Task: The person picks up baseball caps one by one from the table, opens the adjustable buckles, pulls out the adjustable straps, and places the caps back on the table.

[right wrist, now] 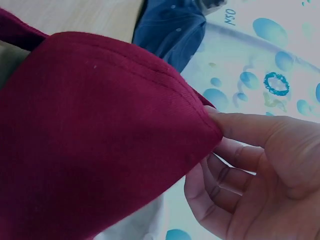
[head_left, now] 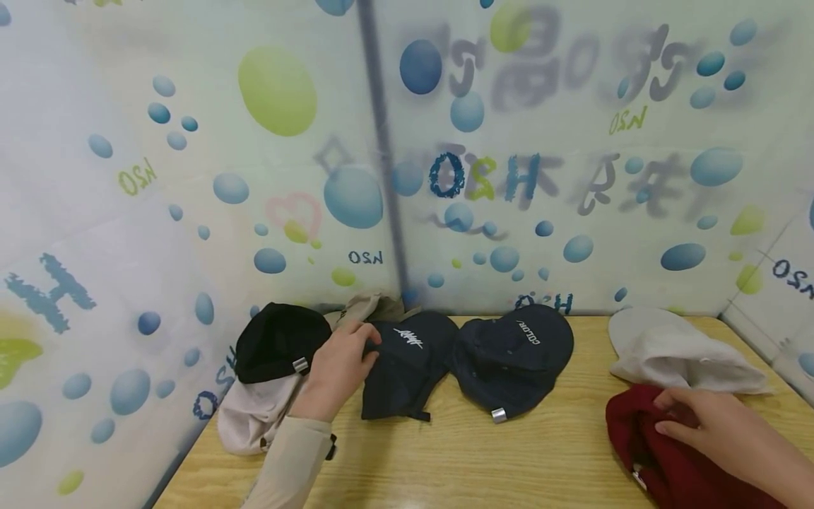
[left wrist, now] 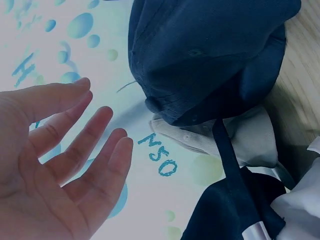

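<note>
My right hand (head_left: pixel 725 431) pinches the edge of a dark red cap (head_left: pixel 626 420) at the table's right front. In the right wrist view, thumb and fingers grip a corner of that cap's stitched edge. My left hand (head_left: pixel 340 364) hovers beside a navy cap with white lettering (head_left: pixel 397 367), its fingers loosely bent around nothing. From the left wrist, the palm and spread fingers show apart from the navy cap. To that hand's left, a black cap (head_left: pixel 280 343) with a metal buckle lies over a pale pinkish cap (head_left: pixel 254 417).
A second navy cap (head_left: pixel 518 360), lettered COLOR, sits mid-table. At the back right is a light grey cap (head_left: pixel 680 353). A beige cap (head_left: pixel 375 308) lies behind the left hand. A printed curtain (head_left: pixel 572 127) hangs behind the wooden table (head_left: pixel 483 463).
</note>
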Available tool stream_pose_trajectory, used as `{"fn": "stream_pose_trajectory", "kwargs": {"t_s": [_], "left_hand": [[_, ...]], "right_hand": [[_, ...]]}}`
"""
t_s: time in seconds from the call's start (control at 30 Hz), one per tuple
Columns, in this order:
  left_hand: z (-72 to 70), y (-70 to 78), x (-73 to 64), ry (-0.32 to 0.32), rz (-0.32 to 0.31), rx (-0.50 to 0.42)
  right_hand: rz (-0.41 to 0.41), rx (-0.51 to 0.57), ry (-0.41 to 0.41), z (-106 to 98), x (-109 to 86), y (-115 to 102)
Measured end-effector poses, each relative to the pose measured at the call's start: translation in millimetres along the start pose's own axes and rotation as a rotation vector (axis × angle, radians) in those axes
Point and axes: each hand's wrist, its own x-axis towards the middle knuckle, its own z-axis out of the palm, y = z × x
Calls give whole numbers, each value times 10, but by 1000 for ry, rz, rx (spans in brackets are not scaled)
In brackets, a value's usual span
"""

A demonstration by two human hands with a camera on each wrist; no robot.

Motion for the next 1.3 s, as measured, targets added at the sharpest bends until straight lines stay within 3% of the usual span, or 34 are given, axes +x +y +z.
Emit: {"fn": "stream_pose_trajectory", "kwargs": {"t_s": [0.3,0.77,0.93,1.1,1.3], "left_hand": [[-37,54,-53,14,33,-10],[-90,152,-98,67,138,-32],[-109,216,-122,69,216,-46],[-112,299,-134,10,327,-75],[-147,395,-156,-14,400,-78]], "right_hand": [[-9,75,8,-136,101,-202],[-141,109,66,-347,230,-584],[-198,143,89,-367,314,-755],[-255,121,143,-366,387,-896],[-257,115,153,-380,424,-990]]}}
